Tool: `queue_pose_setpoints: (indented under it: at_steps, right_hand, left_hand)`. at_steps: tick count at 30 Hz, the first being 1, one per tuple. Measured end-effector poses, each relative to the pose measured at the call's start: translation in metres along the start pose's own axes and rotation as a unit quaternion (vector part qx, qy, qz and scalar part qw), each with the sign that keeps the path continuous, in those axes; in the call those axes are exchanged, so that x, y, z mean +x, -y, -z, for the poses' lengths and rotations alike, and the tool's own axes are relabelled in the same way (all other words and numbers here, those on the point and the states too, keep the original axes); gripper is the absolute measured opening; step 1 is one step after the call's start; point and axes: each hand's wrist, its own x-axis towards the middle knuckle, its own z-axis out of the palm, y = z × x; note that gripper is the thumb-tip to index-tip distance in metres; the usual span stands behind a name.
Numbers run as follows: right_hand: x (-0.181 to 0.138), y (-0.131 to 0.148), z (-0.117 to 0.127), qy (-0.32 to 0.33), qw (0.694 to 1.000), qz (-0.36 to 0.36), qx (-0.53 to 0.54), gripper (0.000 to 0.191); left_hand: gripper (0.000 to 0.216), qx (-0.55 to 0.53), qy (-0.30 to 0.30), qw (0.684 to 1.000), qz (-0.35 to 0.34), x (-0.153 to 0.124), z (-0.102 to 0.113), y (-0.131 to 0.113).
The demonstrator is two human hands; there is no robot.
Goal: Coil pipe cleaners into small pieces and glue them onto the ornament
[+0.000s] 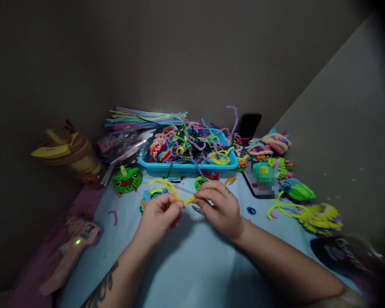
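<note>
A yellow pipe cleaner (188,201) runs between my two hands above the light blue cloth. My left hand (163,214) pinches it, and its loose loop (162,183) arcs up behind the fingers. The other end is pinched between thumb and fingers of my right hand (220,207), where it looks twisted. A slim metal piece (197,209) pokes out under the right fingers; whether that hand holds it I cannot tell. Just behind my left hand lie blue and yellow pipe cleaner pieces (147,196), partly hidden.
A blue basket (186,166) heaped with tangled pipe cleaners stands behind my hands. Left are a green fuzzy creature (127,180), a pink glue gun (78,252) and a brown cup (80,158). Rightward lie a phone (259,188), a yellow fuzzy piece (321,218) and a dark-labelled bottle (343,254).
</note>
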Motion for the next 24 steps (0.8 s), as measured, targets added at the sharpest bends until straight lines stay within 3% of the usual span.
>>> queue_pose_setpoints:
  at_steps: [7, 11, 19, 24]
  right_hand:
    - [-0.001, 0.003, -0.002, 0.005, 0.999, -0.041, 0.011, 0.013]
    - [-0.001, 0.004, -0.007, 0.0, 0.995, -0.094, 0.044, 0.012]
    - [-0.005, 0.001, -0.007, -0.018, 0.998, -0.066, -0.007, 0.008]
    - [-0.002, 0.01, -0.009, -0.002, 0.985, -0.16, 0.06, 0.013]
  left_hand:
    - [0.029, 0.008, -0.007, 1.0, -0.014, -0.002, -0.007, 0.003]
    - [0.028, 0.049, -0.059, 0.995, -0.059, -0.004, -0.009, 0.007]
    - [0.025, 0.2, -0.104, 0.958, -0.18, -0.009, -0.007, 0.008]
    - [0.02, 0.259, -0.117, 0.925, -0.252, -0.009, -0.007, 0.013]
